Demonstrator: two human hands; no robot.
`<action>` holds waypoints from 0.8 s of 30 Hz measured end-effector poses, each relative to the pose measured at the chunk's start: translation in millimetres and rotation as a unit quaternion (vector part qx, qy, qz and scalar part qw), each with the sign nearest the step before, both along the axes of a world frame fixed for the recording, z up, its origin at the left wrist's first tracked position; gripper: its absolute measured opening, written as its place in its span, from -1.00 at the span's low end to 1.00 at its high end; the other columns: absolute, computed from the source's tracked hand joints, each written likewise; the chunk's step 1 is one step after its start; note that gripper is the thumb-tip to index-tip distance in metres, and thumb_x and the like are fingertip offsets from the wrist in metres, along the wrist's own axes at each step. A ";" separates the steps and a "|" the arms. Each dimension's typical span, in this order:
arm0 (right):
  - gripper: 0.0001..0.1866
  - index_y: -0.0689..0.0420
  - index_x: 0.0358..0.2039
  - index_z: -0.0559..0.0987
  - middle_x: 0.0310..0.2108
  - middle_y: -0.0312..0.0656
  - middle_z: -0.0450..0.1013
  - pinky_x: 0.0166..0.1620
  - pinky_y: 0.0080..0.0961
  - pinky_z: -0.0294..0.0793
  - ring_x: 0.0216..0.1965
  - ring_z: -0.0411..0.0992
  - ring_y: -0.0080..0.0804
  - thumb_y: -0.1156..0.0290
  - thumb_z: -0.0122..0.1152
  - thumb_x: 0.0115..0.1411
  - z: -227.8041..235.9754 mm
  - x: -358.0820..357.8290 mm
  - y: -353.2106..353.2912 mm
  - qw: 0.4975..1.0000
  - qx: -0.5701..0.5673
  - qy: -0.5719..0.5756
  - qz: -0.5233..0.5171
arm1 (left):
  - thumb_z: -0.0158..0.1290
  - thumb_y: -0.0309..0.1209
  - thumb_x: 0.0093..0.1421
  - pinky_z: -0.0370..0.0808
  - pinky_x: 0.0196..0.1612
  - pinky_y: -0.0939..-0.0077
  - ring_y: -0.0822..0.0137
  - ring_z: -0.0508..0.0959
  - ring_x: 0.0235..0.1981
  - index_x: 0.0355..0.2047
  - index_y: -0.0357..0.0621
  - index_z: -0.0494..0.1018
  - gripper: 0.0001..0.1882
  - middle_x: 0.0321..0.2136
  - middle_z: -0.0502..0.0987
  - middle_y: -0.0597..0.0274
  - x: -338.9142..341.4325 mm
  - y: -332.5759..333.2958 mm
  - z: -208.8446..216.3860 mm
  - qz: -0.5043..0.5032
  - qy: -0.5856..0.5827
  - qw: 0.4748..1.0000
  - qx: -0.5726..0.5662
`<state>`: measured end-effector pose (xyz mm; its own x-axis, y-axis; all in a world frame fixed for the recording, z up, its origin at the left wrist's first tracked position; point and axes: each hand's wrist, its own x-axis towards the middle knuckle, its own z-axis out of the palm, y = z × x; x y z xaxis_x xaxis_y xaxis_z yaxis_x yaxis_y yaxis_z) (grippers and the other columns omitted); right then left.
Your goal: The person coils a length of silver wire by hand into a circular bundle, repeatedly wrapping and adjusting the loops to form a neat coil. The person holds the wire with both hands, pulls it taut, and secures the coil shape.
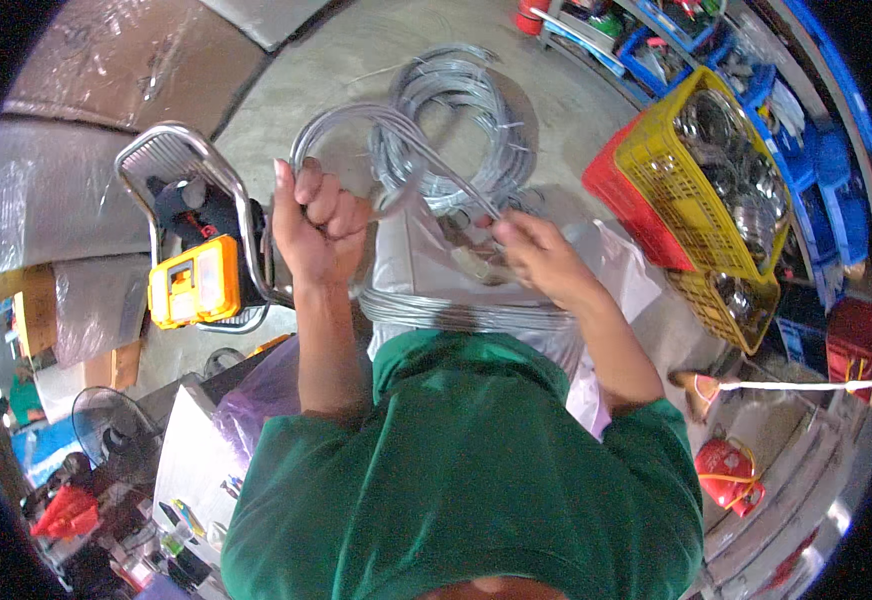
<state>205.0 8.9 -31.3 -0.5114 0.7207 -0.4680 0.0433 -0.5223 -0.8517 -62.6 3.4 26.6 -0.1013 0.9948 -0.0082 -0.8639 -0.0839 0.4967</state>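
This looks like a workshop or small factory floor with storage around it. A large coil of metal wire (511,140) lies on the bare grey floor (576,110), and bent wire strands (356,115) run between the person's left hand (324,210) and right hand (541,250). To the right, a yellow crate (671,155) brims with shiny metal parts (746,180), beside a red crate (621,205) and shelving with blue bins (836,180). To the left are big cartons (106,70) under clear plastic, a tubular metal chair (244,200) bearing a yellow case (194,282), and a fan (106,425).
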 end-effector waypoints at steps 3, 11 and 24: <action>-0.79 0.17 -0.07 0.54 -0.56 -0.31 0.34 -0.50 -0.54 0.25 -0.59 0.30 -0.51 0.36 0.08 0.38 -15.3 14.0 -4.4 0.961 0.243 -0.123 -0.035 | -0.33 -0.03 0.50 -0.14 -0.72 0.61 0.64 -0.12 -0.82 -0.52 0.11 0.20 -0.56 -0.78 -0.04 0.63 -5.5 -2.6 8.6 -0.055 -0.012 0.997 0.055; -0.76 0.26 -0.27 0.54 -0.51 -0.09 0.47 -0.29 -0.30 0.47 -0.46 0.47 -0.14 0.32 0.05 0.38 -29.0 -21.2 -5.1 0.897 0.381 -0.201 -0.101 | -0.37 0.06 0.48 0.01 -0.63 0.57 0.57 -0.11 -0.84 -0.53 0.13 0.19 -0.51 -0.80 -0.05 0.60 54.7 -8.6 1.0 -0.103 -0.135 0.983 0.065; -0.73 0.17 -0.31 0.52 -0.52 -0.24 0.45 -0.37 -0.45 0.45 -0.50 0.45 -0.39 0.22 0.07 0.39 -3.6 -77.3 12.3 0.832 -0.008 0.338 -0.440 | -0.28 0.07 0.46 0.21 -0.25 0.53 0.45 0.28 -0.42 -0.56 0.10 0.24 -0.50 -0.75 0.16 0.56 75.7 -27.1 1.6 -0.016 -0.032 0.999 -0.012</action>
<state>127.7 21.2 -34.9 0.0599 0.9517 -0.3010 -0.8481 -0.1105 -0.5182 13.2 -23.7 28.2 -0.0670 0.9971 -0.0372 -0.8961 -0.0438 0.4417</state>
